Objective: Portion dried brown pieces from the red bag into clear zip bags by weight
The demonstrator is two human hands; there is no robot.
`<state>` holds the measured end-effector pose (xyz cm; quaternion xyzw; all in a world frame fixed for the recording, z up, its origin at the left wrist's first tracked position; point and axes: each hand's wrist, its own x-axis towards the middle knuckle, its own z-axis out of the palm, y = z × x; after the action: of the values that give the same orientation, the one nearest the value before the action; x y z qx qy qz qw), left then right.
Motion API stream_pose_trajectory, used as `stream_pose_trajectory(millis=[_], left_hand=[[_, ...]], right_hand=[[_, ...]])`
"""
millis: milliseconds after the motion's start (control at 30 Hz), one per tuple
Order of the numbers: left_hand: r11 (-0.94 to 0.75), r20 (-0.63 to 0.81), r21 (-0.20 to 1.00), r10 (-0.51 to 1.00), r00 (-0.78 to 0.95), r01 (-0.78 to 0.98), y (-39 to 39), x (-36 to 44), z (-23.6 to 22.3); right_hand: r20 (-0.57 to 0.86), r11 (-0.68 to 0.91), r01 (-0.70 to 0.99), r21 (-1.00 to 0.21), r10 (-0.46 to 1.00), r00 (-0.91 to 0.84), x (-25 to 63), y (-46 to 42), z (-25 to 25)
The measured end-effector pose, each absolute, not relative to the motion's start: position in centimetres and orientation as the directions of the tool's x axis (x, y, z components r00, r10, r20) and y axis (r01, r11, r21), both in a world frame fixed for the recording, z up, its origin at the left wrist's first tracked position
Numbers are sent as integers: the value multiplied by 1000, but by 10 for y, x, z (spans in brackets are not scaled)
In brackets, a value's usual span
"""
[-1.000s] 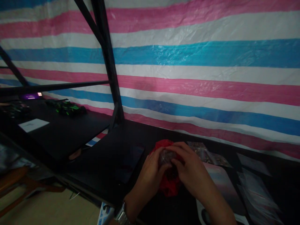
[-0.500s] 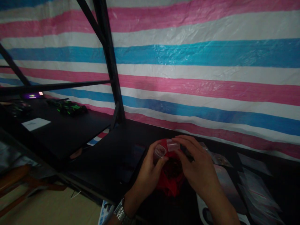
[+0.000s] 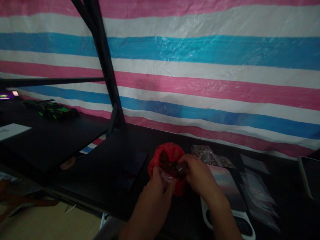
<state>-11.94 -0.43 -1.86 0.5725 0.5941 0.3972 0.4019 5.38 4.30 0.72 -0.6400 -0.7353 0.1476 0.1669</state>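
Observation:
A red plastic bag (image 3: 168,156) stands open on the black table (image 3: 120,156), with dark small pieces inside it. My left hand (image 3: 156,193) is closed at the bag's near rim and pinches a small clear plastic bag (image 3: 167,177). My right hand (image 3: 196,173) is closed at the bag's right side, its fingertips at the opening on something dark that I cannot make out.
Filled clear bags (image 3: 208,156) lie behind my right hand, and flat clear bags (image 3: 260,193) lie to the right. A small white scale (image 3: 230,213) sits under my right forearm. A black frame post (image 3: 105,66) rises at the left. A green-and-black toy car (image 3: 53,110) sits on the left table.
My hands have come down from above the red bag to its opening. The small clear bag held up between my fingers is now low at the bag's rim. The view has tilted down.

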Motion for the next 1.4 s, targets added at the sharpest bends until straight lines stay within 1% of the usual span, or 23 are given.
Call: stream_pose_trajectory(millis=[100,233,300,400,467,567,633,767,833,933,1000,1167,1233,1300,1400], left_hand=[[90,-87,942,996,-22,323,7,-114,-24],[43,-17,971,993,-115,234,18,-118,-27],[14,8,986,991,-134,166,21,-122,-28],[-8,17,998,986,-163,59,26,-129,-27],[-8,14,1000,979,-202,29,28,-133,-24],[8,-2,1000,965,-264,22,30,-137,-18],[35,-35,999,957,-287,-5,29,-138,-14],[55,-92,990,953,-289,-133,26,-138,-8],[50,-98,984,953,-286,-171,26,-139,-6],[40,-84,988,950,-302,-148,27,-141,-5],[55,-99,987,951,-294,-154,28,-142,-7],[66,-144,953,957,-250,-297,32,-141,-11],[77,-165,922,965,-205,-380,35,-141,-12],[86,-182,890,968,-175,-448,38,-141,-11],[81,-200,862,961,-189,-501,42,-143,-9]], right_hand=[[-12,130,874,-467,988,-154,52,38,10],[-36,181,821,-542,971,-237,48,32,10],[-24,182,812,-554,972,-234,48,31,10],[28,146,850,-506,988,-153,48,33,11],[44,123,880,-459,992,-116,48,35,11],[45,142,901,-411,990,-135,43,37,11],[60,164,896,-413,986,-153,36,38,10],[59,150,896,-418,989,-138,22,39,6],[38,135,913,-384,991,-131,19,40,6],[19,130,931,-341,991,-131,18,40,8],[23,122,941,-315,992,-121,18,41,11],[26,108,962,-252,994,-105,7,39,14],[32,122,956,-268,993,-118,2,39,11],[49,132,940,-313,991,-123,0,41,6],[76,130,886,-446,991,-107,2,44,-2]])
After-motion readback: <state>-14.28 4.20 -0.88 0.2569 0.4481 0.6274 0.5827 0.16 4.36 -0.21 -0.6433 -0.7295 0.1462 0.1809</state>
